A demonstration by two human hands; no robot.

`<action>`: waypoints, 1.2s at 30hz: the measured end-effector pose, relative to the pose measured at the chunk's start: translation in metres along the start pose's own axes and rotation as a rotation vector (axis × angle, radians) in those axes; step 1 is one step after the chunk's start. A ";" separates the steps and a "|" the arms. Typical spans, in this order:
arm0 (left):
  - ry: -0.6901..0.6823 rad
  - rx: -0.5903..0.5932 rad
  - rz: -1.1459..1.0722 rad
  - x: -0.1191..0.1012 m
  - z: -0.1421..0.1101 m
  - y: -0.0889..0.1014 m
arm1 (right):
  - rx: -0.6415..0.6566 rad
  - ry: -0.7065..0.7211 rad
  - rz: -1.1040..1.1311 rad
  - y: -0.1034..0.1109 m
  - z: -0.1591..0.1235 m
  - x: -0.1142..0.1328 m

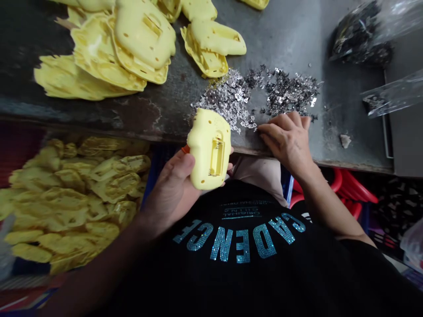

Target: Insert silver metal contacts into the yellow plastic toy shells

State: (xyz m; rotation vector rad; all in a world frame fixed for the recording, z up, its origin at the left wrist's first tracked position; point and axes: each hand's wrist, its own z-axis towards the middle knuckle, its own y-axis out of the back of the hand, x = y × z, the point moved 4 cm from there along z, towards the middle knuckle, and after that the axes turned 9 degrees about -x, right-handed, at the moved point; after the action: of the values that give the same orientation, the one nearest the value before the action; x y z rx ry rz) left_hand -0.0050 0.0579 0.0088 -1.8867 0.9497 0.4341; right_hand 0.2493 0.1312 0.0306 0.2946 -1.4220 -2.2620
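My left hand point(175, 182) is closed around a yellow plastic toy shell point(201, 163), held up just in front of the table edge. An open battery compartment point(217, 157) with metal contacts at its ends faces me. A bit of orange shows by my left thumb. My right hand point(289, 138) rests on the table near its front edge, fingers curled together with the tips down at the near side of the small metal battery contacts point(233, 99). Whatever may be between those fingertips is hidden. A darker heap of contacts point(291, 90) lies just beyond this hand.
Stacked yellow shells point(142, 35) cover the table's back left, with more shells point(218, 37) behind the contacts. Below, on the left, a bin holds many yellow shells point(72, 193). Clear plastic bags with dark parts point(360, 39) lie at right, near a small whitish lump point(345, 141).
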 end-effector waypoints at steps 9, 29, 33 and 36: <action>-0.017 0.004 -0.007 0.001 -0.004 -0.006 | -0.045 0.102 0.108 0.004 -0.016 0.011; 0.122 0.155 0.059 0.012 0.001 -0.004 | -0.074 -0.010 0.383 0.003 -0.033 0.022; 0.259 0.288 0.046 0.021 0.001 -0.010 | 0.004 -0.206 0.999 0.017 -0.017 0.026; 0.329 0.348 0.042 0.026 -0.002 -0.014 | 0.119 -0.221 1.177 0.033 0.004 0.031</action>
State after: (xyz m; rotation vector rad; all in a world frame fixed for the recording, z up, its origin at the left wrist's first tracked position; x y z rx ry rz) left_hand 0.0218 0.0484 0.0020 -1.6460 1.1975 -0.0247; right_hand 0.2286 0.1073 0.0639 -0.6312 -1.2928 -1.2474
